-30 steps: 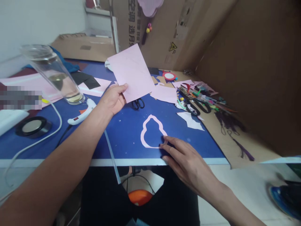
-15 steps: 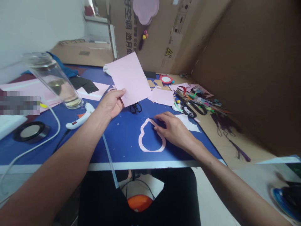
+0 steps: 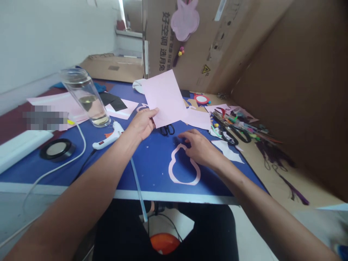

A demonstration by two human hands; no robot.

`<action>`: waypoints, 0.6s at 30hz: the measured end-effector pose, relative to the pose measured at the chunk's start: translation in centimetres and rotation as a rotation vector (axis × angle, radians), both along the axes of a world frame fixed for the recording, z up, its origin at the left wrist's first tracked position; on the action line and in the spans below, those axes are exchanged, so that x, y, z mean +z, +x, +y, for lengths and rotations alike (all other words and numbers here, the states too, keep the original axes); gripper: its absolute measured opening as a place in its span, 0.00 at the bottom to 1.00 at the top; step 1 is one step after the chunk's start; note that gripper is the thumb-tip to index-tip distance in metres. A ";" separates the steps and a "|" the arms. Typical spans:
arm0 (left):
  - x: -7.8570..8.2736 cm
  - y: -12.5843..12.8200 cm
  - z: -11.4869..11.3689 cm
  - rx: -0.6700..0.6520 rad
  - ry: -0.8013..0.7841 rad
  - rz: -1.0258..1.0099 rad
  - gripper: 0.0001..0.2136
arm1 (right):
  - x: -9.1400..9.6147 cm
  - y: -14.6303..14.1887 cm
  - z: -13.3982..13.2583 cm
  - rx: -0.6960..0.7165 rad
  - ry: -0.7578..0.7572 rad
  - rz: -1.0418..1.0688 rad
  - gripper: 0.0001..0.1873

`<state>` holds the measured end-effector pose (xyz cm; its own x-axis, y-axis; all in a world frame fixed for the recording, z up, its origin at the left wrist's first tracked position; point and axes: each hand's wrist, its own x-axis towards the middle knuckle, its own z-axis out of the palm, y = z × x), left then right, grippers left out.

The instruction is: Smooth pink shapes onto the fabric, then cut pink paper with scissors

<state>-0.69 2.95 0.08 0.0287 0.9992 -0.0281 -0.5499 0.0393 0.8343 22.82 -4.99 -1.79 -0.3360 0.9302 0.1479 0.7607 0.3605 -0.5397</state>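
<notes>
A sheet of pink paper (image 3: pixel 164 96) is pinched at its lower left corner between the thumb and fingers of my left hand (image 3: pixel 144 123), raised above the table. My right hand (image 3: pixel 199 146) is at the top right of a pink gourd-shaped paper outline (image 3: pixel 172 170) lying flat. Its fingers are bent and spread, holding nothing visible; I cannot tell whether they touch the outline. Black scissor handles (image 3: pixel 167 129) poke out below the raised sheet, which hides the rest. Behind my left forearm lies a white glue gun (image 3: pixel 110 140) with a clear glue stick (image 3: pixel 138 185) near it.
A tilted-looking glass bottle (image 3: pixel 94 105) with liquid stands at left, near a roll of black tape (image 3: pixel 57 149) and a white cable (image 3: pixel 81 134). At right lie large scissors (image 3: pixel 230 132) among craft bits and a purple tassel (image 3: pixel 295 192). Cardboard walls (image 3: pixel 212 69) rise behind.
My view has swung left, so everything sits further right in the picture. My right hand has shifted slightly toward the top of the outline. My left hand still holds the sheet.
</notes>
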 end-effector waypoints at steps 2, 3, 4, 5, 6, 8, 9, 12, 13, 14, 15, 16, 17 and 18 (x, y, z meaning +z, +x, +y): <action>0.0 0.0 0.0 -0.008 0.006 -0.006 0.10 | 0.0 0.0 -0.1 -0.004 -0.005 0.031 0.34; 0.0 0.0 0.0 -0.011 0.009 -0.009 0.10 | 0.0 0.1 -0.2 -0.006 -0.011 0.050 0.33; 0.0 0.0 0.0 -0.009 0.010 -0.011 0.11 | 0.0 0.2 -0.2 -0.011 -0.018 0.072 0.33; 0.1 0.0 0.0 -0.005 0.009 -0.012 0.11 | 0.1 0.3 -0.3 -0.023 -0.023 0.097 0.32; 0.1 0.1 0.0 0.000 0.007 -0.014 0.12 | 0.3 0.6 -0.4 -0.039 -0.026 0.124 0.32; 0.1 0.1 0.1 0.004 0.002 -0.021 0.15 | 0.7 1.2 -0.6 -0.080 -0.032 0.185 0.30; 0.1 0.1 0.1 0.004 0.001 -0.026 0.16 | 0.9 1.5 -0.8 -0.101 -0.035 0.214 0.28; 0.0 0.1 0.3 0.005 -0.016 -0.019 0.20 | 1.8 2.7 -1.5 -0.149 -0.029 0.288 0.25; -0.1 0.1 0.3 0.006 -0.027 -0.010 0.21 | 2.1 3.1 -1.8 -0.162 -0.009 0.309 0.24; -0.2 0.1 0.4 0.009 -0.040 0.000 0.21 | 2.5 3.6 -2.1 -0.171 0.018 0.330 0.23; -0.3 0.1 0.4 0.006 -0.053 0.010 0.21 | 2.9 4.0 -2.5 -0.180 0.050 0.351 0.23; -0.4 0.2 0.5 -0.001 -0.064 0.020 0.20 | 3.4 4.4 -2.8 -0.189 0.084 0.369 0.22; -0.5 0.3 0.5 -0.013 -0.071 0.029 0.19 | 3.9 4.9 -3.1 -0.196 0.119 0.379 0.22; -0.7 0.4 0.6 -0.025 -0.076 0.042 0.18 | 4.4 5.3 -3.4 -0.196 0.152 0.376 0.23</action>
<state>-0.34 3.51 -0.59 0.0504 0.9931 -0.1056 -0.5127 0.1164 0.8506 28.12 -8.40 2.62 -0.0524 0.9293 0.3657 0.5838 0.3256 -0.7437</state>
